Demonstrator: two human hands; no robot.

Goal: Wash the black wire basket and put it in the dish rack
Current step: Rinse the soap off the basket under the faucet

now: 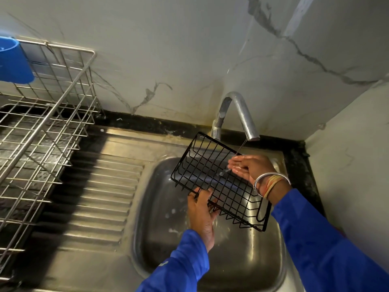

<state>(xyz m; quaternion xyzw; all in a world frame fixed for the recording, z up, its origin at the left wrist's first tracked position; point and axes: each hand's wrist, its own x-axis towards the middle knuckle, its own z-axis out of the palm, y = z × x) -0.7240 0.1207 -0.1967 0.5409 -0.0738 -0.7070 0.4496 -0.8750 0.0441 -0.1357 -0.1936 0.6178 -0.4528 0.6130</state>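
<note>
The black wire basket [219, 180] is held tilted over the steel sink bowl [242, 260], below the tap [242, 114]. My left hand [202, 216] grips its near long edge from below, fingers curled round the wires. My right hand [250, 167] is cupped with straight fingers over the basket's far right part, wet, catching a thin stream of water that runs from the spout. The silver wire dish rack [42, 131] stands at the left on the counter.
A ribbed steel draining board [101, 197] lies between the rack and the sink bowl. A blue plastic cup [14, 62] hangs on the rack's far left corner. Marbled walls close in behind and on the right.
</note>
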